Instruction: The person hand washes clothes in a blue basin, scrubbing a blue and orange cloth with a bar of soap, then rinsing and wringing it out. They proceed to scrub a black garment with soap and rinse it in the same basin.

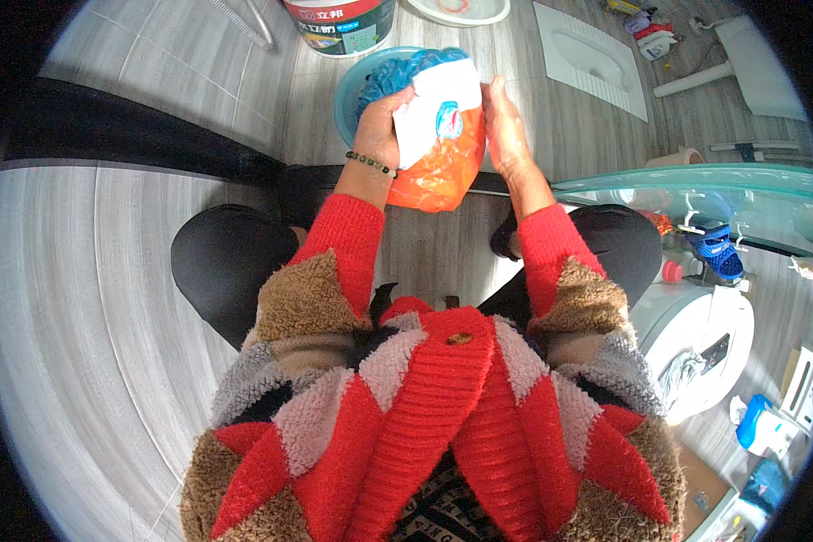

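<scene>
An orange and white plastic bag with a small blue round mark is held up between my two hands. Its crinkled orange part hangs lowest. My left hand, with a beaded bracelet at the wrist, grips the left edge of the bag. Against the right edge rests my right hand, its thumb side up and its other fingers largely hidden. Just beyond the bag stands a light blue basin, partly covered by it. Crumpled blue material lies in the basin; I cannot make out its kind.
A large paint bucket and a white basin stand at the back. To the right are a squat toilet, a glass panel edge, a blue slipper and a round white appliance. A dark sill crosses the floor.
</scene>
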Available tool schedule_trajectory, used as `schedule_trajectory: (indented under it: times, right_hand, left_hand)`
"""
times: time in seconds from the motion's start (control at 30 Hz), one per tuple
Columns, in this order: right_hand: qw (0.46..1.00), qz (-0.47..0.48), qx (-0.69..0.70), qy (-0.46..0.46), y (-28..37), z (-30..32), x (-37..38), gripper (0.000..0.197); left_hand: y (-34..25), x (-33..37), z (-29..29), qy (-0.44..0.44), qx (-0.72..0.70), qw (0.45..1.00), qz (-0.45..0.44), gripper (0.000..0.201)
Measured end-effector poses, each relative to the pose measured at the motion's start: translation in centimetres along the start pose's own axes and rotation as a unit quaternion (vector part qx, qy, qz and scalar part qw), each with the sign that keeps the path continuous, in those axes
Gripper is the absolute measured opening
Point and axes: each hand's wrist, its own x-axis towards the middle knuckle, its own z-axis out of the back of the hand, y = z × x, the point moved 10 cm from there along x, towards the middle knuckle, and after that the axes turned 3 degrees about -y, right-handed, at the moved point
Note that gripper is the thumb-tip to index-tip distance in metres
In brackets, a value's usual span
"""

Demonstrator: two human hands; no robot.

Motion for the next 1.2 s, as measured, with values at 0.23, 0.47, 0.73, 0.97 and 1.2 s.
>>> schedule_trajectory:
  times: [0.23, 0.47, 0.73, 0.97, 1.2]
  right_hand:
    - [0.986, 0.1, -0.129, -0.033, -2.0, 1.3, 0.7, 0.016]
    - [0.737, 0.405, -0.536, 0.066, 3.6, -11.2, -8.2, 0.013]
    - [0.798, 0.255, -0.529, -0.138, 2.2, -4.7, -2.9, 0.036]
    - [0.851, 0.236, -0.444, -0.147, 2.7, -3.2, -2.0, 0.039]
    - [0.757, 0.409, -0.507, -0.052, 2.2, -8.1, -5.1, 0.036]
  left_hand:
    - [-0.9, -1.0, -2.0, 0.026, -0.06, 0.997, -0.03, 0.052]
    - [2.2, -0.1, -1.6, 0.056, -0.061, 0.994, 0.072, 0.044]
    - [4.8, 2.4, 2.8, -0.085, -0.03, 0.996, -0.021, 0.01]
    - [4.6, 3.7, 4.2, -0.081, 0.023, 0.996, -0.012, 0.016]
    - [4.0, 1.6, 0.1, 0.024, -0.11, 0.993, 0.024, 0.025]
